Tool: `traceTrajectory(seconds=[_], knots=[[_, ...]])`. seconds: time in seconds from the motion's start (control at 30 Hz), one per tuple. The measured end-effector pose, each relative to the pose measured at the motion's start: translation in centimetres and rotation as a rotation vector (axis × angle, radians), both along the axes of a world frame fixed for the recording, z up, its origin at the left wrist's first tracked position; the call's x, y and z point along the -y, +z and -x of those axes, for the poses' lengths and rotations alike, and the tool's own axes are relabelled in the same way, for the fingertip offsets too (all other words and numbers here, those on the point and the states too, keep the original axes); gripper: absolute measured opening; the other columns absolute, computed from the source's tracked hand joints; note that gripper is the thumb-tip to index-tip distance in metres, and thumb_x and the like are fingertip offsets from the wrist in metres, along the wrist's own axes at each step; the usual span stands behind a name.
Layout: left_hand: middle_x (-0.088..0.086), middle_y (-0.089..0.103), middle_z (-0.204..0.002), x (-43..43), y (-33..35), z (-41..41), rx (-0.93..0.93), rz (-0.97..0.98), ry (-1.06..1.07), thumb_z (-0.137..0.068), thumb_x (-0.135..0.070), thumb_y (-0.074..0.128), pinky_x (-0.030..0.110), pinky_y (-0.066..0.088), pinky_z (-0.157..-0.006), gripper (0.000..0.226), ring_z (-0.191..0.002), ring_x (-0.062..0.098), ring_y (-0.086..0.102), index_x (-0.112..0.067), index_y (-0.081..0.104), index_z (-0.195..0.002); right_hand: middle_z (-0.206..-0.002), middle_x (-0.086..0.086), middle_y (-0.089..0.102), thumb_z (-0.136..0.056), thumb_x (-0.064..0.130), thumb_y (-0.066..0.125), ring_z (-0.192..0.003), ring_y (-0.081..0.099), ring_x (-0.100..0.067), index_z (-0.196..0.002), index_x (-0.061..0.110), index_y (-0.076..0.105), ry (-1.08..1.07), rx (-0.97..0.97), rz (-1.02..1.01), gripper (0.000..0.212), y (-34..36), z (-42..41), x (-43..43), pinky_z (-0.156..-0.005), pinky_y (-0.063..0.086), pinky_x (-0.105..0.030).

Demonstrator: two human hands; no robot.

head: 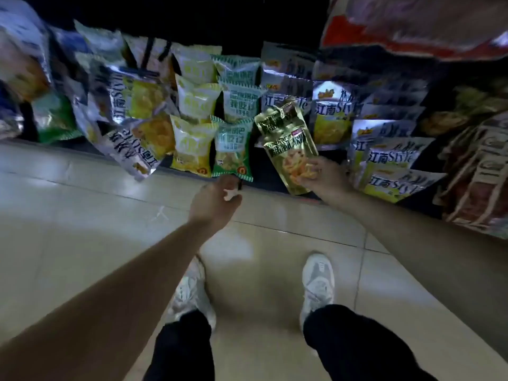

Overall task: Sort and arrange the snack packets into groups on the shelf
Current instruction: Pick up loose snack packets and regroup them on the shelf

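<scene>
1. Left hand (213,203) pinches the near corner of a green packet (233,149) on the shelf.
2. Right hand (320,174) grips two gold packets (286,138), lifted.
3. Next, probably: seat them in the gap between the green and silver packets (331,116).

Left hand (213,204) loosely curled; right hand (321,176) gripping

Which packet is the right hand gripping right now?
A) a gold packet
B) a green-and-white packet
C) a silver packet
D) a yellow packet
A: the right hand pinches the lower edge of the gold packet, raised in front of the shelf, while the left hand sits just below the front green-and-white packet.
</scene>
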State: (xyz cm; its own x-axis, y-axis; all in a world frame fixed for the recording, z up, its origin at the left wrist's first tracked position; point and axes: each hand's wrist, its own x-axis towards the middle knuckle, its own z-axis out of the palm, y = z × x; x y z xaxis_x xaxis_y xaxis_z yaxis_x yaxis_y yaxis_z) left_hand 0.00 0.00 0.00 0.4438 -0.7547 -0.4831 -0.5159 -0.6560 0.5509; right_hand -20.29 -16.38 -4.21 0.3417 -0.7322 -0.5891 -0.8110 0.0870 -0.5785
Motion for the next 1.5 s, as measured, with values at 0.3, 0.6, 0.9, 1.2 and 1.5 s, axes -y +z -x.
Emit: traceTrajectory(seconds=[0.3, 0.6, 0.9, 1.2, 1.5], knots=[[0.011, 0.047, -0.146, 4.2, -11.2, -5.9, 0.192, -0.057, -0.223, -0.086, -0.022, 0.07, 0.045, 0.048, -0.098, 0.07, -0.13, 0.034, 0.047, -0.019, 0.04, -0.149, -0.158, -0.005, 0.024, -0.068, 0.044, 0.084, -0.141, 0.026, -0.038, -0.156, 0.027, 0.003, -0.046, -0.25, 0.146, 0.121, -12.4, -2.9, 2.9, -0.109, 0.034, -0.055], [0.003, 0.063, -0.123, 13.5, -13.7, -1.1, -0.058, 0.085, 0.146, -0.088, -0.031, 0.069, 0.028, 0.043, -0.079, 0.048, -0.111, 0.025, 0.06, -0.017, 0.053, -0.131, -0.137, -0.014, 0.032, -0.05, 0.051, 0.092, -0.124, 0.043, -0.039, -0.133, 0.017, 0.034, -0.096, -0.308, 0.181, 0.107, -13.4, -0.9, 4.6, -0.1, 0.042, -0.05], [-0.001, 0.058, -0.127, 16.4, -14.6, 1.1, -0.456, 0.072, 0.4, -0.081, -0.026, 0.081, 0.036, 0.048, -0.097, 0.073, -0.116, 0.021, 0.056, -0.012, 0.042, -0.141, -0.095, -0.001, 0.054, -0.082, 0.021, 0.074, -0.099, 0.059, -0.03, -0.114, 0.01, 0.051, -0.266, -0.142, 0.188, 0.04, -12.1, 3.4, 0.4, -0.072, 0.041, -0.033], [0.003, 0.068, -0.101, 16.0, -15.2, 3.8, -0.665, 0.15, 0.515, -0.089, -0.02, 0.073, 0.033, 0.055, -0.077, 0.018, -0.1, 0.023, 0.066, -0.013, 0.063, -0.103, -0.096, 0.0, 0.068, -0.087, 0.019, 0.072, -0.088, 0.065, -0.018, -0.107, 0.017, 0.062, -0.455, 0.055, 0.141, 0.022, -7.0, 7.4, -3.8, -0.067, 0.052, -0.031], [-0.013, 0.074, -0.075, 14.0, -7.8, 5.2, -0.568, 0.474, 0.222, -0.091, -0.022, 0.071, 0.04, 0.055, -0.082, 0.007, -0.078, 0.008, 0.069, -0.02, 0.064, -0.093, -0.084, 0.003, 0.075, -0.085, 0.019, 0.076, -0.076, 0.072, -0.014, -0.094, 0.018, 0.071, -0.802, 0.236, 0.378, 0.011, 3.1, 15.1, -4.1, -0.071, 0.06, -0.038]])
